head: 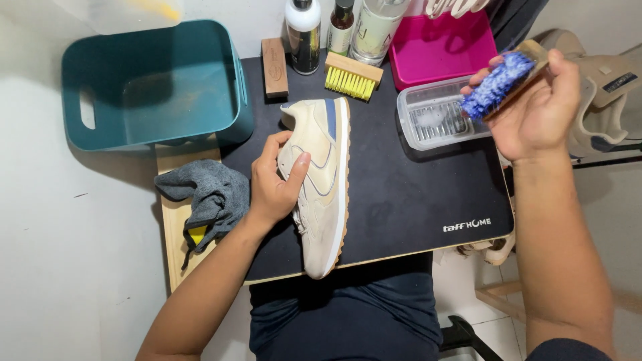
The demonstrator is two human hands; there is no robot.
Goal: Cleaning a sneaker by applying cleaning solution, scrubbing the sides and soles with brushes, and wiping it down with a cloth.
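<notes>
The left hand grips a cream sneaker by its side, thumb over the upper and fingers wrapped around the near edge. The sneaker lies on its side on a black mat, toe toward the person, heel toward the far edge, gum sole facing right. The right hand is raised above the mat's right side, closed around a wooden brush with blue bristles turned up and to the left. Just below that brush sits a clear plastic tray holding water. Behind the tray is a pink tub. At the far edge of the mat lie a yellow-bristled brush and a small wooden block, with three bottles standing behind them. A teal bin stands at the left, touching the mat's corner. A grey cloth is crumpled on the wooden table, just beside the left wrist
</notes>
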